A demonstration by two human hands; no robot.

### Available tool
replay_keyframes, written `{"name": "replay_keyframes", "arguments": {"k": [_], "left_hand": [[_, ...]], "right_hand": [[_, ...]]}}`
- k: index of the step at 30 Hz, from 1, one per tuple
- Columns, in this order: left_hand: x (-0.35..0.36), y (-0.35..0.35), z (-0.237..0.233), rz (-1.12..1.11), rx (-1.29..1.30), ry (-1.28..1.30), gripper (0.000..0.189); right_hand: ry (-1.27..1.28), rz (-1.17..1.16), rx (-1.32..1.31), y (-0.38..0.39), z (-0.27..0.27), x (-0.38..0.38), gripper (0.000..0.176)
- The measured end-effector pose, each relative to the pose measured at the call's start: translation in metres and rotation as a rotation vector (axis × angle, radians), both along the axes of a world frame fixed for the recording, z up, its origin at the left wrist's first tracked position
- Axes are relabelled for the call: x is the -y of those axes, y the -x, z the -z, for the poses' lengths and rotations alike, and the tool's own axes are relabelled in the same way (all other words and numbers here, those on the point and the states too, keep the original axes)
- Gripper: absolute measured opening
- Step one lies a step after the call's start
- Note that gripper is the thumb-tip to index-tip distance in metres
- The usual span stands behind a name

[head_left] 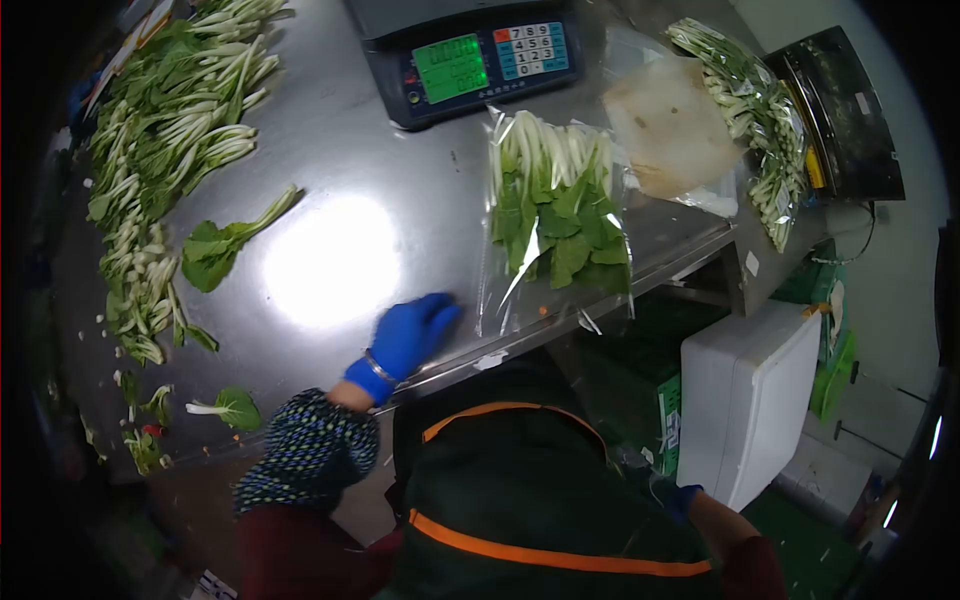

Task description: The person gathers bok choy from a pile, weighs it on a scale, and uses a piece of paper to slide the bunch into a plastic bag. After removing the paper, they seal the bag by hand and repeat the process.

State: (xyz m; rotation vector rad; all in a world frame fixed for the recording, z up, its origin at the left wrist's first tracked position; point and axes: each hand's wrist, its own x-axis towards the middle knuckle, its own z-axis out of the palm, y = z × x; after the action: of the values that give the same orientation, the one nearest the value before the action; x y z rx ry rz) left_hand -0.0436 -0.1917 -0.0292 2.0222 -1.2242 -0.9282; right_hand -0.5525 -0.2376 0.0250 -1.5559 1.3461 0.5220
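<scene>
My left hand (pixel 408 338), in a blue glove, rests near the front edge of the steel table (pixel 350 150), fingertips slightly apart and nothing in it. To its right, a clear bag of leafy greens (pixel 560 215) lies flat, white stems toward the scale and leaves toward me. My right hand (pixel 675 498) is low at the right, beside my dark apron and the white foam box; its fingers are dim and blurred, and what they may hold is unclear. A single stalk of greens (pixel 225 245) lies left of my left hand.
A long pile of loose greens (pixel 150 180) covers the table's left side. The digital scale (pixel 470 60) stands at the back. Right of it are plastic bags (pixel 670 125), bagged greens (pixel 755 120) and a black device (pixel 840 110). A white foam box (pixel 745 400) stands below the table.
</scene>
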Motion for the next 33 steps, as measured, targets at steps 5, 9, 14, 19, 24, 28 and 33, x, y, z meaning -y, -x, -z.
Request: {"name": "replay_keyframes", "arguments": {"k": [5, 9, 14, 19, 24, 28, 33], "left_hand": [[0.037, -0.019, 0.004, 0.515, 0.687, 0.527, 0.041], [0.061, -0.011, 0.011, 0.750, 0.674, 0.646, 0.037], [0.055, 0.001, -0.022, 0.360, 0.298, 0.541, 0.020], [0.114, -0.001, -0.154, -0.347, -0.185, 0.789, 0.025], [0.180, -0.048, -0.152, -0.606, -0.513, 0.773, 0.026], [0.140, -0.047, -0.166, -0.616, -0.542, 0.780, 0.022], [0.097, -0.036, -0.207, -0.431, -0.358, 0.924, 0.020]], "right_hand": [[0.964, -0.629, 0.023, -0.099, 0.018, 0.124, 0.050], [1.185, -0.919, 0.428, -0.189, 0.031, 0.180, 0.035], [1.137, -0.592, 0.723, -0.194, 0.016, 0.173, 0.026], [0.683, 0.538, 0.930, -0.228, -0.096, 0.217, 0.019], [0.772, 0.282, 1.246, -0.251, -0.105, 0.304, 0.018], [0.365, 0.857, 1.439, -0.245, -0.133, 0.297, 0.023], [0.328, 0.573, 1.307, -0.297, -0.089, 0.251, 0.031]]}}
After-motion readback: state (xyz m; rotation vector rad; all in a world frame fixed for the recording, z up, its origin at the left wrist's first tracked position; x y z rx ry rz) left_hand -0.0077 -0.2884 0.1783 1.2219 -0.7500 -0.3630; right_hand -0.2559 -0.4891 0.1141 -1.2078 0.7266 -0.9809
